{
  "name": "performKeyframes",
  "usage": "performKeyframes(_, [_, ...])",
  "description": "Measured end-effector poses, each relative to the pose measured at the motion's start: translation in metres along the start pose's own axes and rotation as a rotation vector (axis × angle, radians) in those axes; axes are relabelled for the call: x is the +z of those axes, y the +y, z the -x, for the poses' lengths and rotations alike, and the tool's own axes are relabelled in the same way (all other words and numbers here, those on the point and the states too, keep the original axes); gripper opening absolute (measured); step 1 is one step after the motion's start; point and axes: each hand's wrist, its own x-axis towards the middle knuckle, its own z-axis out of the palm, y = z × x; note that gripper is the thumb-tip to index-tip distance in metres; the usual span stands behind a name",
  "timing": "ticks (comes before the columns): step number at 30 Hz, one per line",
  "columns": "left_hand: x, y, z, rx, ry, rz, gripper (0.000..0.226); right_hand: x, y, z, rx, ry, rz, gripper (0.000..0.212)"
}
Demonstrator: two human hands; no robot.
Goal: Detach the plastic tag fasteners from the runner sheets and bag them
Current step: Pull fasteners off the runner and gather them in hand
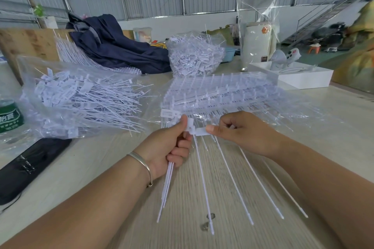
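Observation:
A stack of white runner sheets (218,95) lies on the table in front of me, with long fastener tails fanning toward me. My left hand (172,143) grips a small bundle of detached fasteners (167,186), thumb pressed on their heads. My right hand (236,129) pinches the flat tag (199,132) of one fastener still on the nearest runner, between thumb and forefinger. To the left lies an open clear bag (81,99) filled with loose fasteners. A second stuffed bag (195,56) sits at the back centre.
A black pouch (26,166) lies near the left edge, beside a green-labelled bottle (10,117). Dark blue cloth (113,44) is heaped at the back over more runner sheets (70,52). A white box (293,75) and a wrapped appliance (257,40) stand at the back right.

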Motion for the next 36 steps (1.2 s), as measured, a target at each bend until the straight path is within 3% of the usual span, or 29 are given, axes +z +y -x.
performKeyframes(6, [0.0,0.004,0.002,0.189,-0.069,-0.003,0.026,0.0,0.006,-0.003,0.002,0.035,-0.012,0.046])
performKeyframes(10, [-0.002,0.001,0.001,0.224,-0.042,-0.064,0.015,-0.002,0.003,-0.002,-0.048,0.026,-0.062,0.034])
performKeyframes(13, [-0.003,0.0,-0.002,0.246,-0.013,-0.011,0.022,-0.003,0.003,-0.001,-0.056,0.003,-0.089,0.026])
performKeyframes(20, [0.0,0.001,0.003,0.21,-0.147,0.081,0.028,-0.011,-0.001,0.002,0.005,-0.036,-0.264,0.048])
performKeyframes(24, [0.009,-0.004,0.008,0.129,-0.341,0.121,0.02,-0.007,-0.006,0.004,-0.087,-0.149,-0.515,0.039])
performKeyframes(27, [0.012,-0.003,0.012,0.108,-0.456,0.136,0.021,0.0,-0.007,0.003,-0.107,-0.204,-0.612,0.057])
performKeyframes(31, [0.011,0.0,0.01,0.129,-0.479,0.165,0.013,0.0,-0.01,0.001,-0.105,-0.145,-0.608,0.071])
performKeyframes(36, [0.007,0.0,0.007,0.137,-0.426,0.175,0.01,-0.001,-0.009,0.003,-0.053,-0.108,-0.489,0.054])
